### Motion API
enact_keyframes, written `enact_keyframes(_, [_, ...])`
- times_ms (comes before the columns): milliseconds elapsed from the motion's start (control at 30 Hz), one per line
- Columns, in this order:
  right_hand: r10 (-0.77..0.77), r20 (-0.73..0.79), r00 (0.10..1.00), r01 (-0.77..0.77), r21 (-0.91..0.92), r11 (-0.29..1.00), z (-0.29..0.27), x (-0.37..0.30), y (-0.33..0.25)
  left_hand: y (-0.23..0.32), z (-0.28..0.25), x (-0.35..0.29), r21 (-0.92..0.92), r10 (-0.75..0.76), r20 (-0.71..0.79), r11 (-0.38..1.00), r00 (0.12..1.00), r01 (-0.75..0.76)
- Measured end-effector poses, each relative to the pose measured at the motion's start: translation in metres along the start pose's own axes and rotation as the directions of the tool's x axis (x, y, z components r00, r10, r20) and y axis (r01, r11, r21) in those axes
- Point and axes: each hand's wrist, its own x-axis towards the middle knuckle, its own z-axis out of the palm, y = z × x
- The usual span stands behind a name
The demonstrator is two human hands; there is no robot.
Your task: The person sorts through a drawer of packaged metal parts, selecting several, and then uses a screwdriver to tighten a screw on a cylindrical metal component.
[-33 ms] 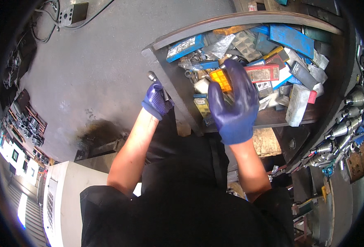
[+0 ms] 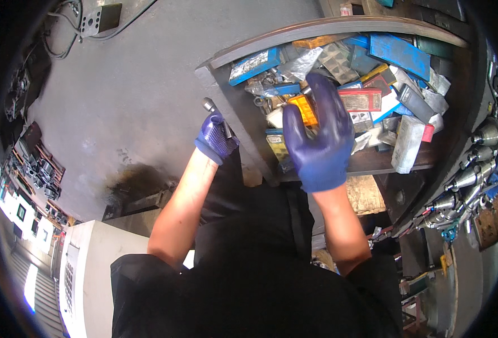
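fingers [image 2: 329, 104] of the right hand [image 2: 323, 147] stand wide apart from the thumb, over the tray [image 2: 339, 27], with nothing seen gripped between them. a yellow box [image 2: 304, 107] lies in that gap: the thumb hides part of its left near side, and the nearest finger passes just right of it. whether either touches it, i cannot tell. its long axis, as far as the uncovered part shows, seems to slant from far left to near right. the right hand is much the nearer; the left hand [image 2: 218, 138] is well off to the left of those fingers, curled round a metal tool [image 2: 208, 105] whose rounded end sticks out past it. just right of the right fingers lies a red box [image 2: 363, 100]; farther right and beyond their tips is a blue box [image 2: 400, 55].
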Motion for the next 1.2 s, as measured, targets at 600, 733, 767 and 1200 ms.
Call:
enact_keyframes(600, [-0.062, 0.279, 0.958, 0.121, -0.201, 0.972, 0.018, -0.004, 0.036, -0.003, 0.007, -0.001, -0.037, 0.041, 0.034, 0.999, 0.999, -0.04])
enact_keyframes(733, [-0.016, 0.467, 0.884, 0.231, -0.407, 0.884, -0.008, -0.02, 0.025, -0.003, 0.006, -0.004, -0.028, 0.062, -0.058, 0.998, 0.996, -0.064])
enact_keyframes(767, [-0.002, 0.497, 0.868, 0.221, -0.384, 0.896, -0.015, -0.022, 0.02, -0.004, 0.007, -0.003, -0.03, 0.064, -0.052, 0.997, 0.997, -0.066])
enact_keyframes(1200, [-0.02, 0.188, 0.982, 0.085, -0.345, 0.935, 0.001, 0.018, 0.051, -0.003, -0.004, 0.003, -0.056, 0.079, 0.052, 0.996, 0.996, -0.077])
